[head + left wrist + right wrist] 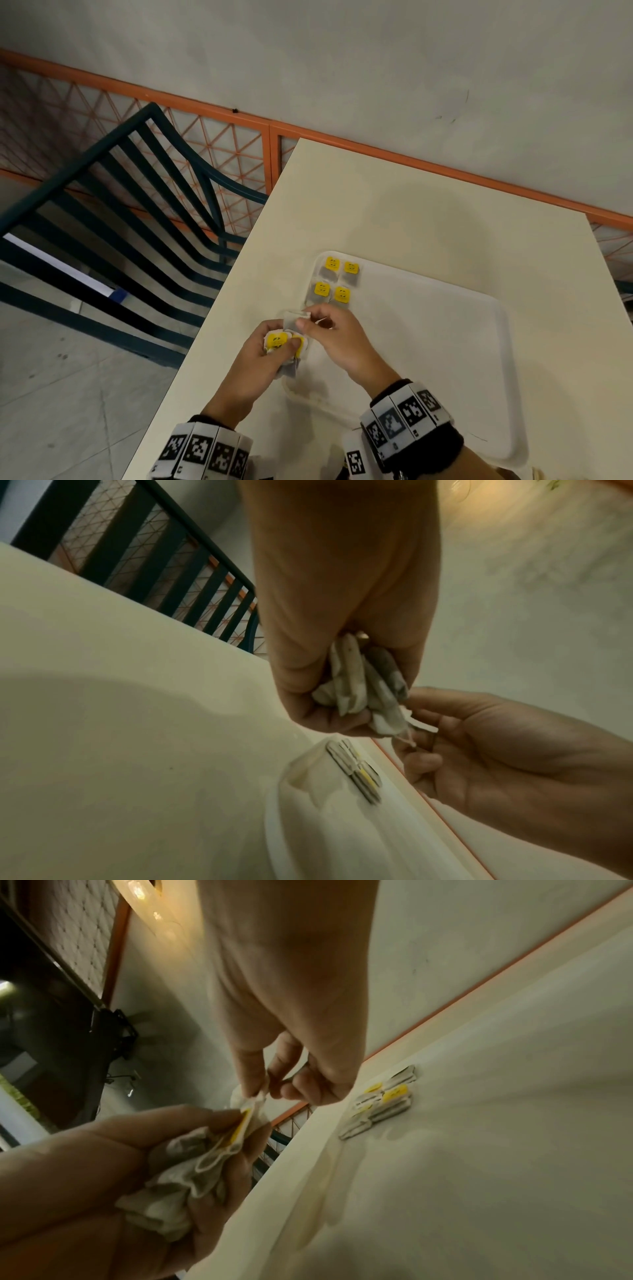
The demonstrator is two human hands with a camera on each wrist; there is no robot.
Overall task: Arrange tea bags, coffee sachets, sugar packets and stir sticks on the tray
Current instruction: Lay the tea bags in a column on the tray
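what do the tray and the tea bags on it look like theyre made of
Tray: likely moulded plastic, white and smooth, with a raised rounded rim and a faint sheen.
Tea bags: thin, soft filter paper, greyish with dark contents showing through; each has a glossy yellow tag, probably printed card.

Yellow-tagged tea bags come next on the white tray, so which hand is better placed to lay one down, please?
Right hand: it already pinches one tea bag beside the four laid tea bags, while the left hand grips the bunch.

Yellow tea bag tags (332, 263): print too small to read.
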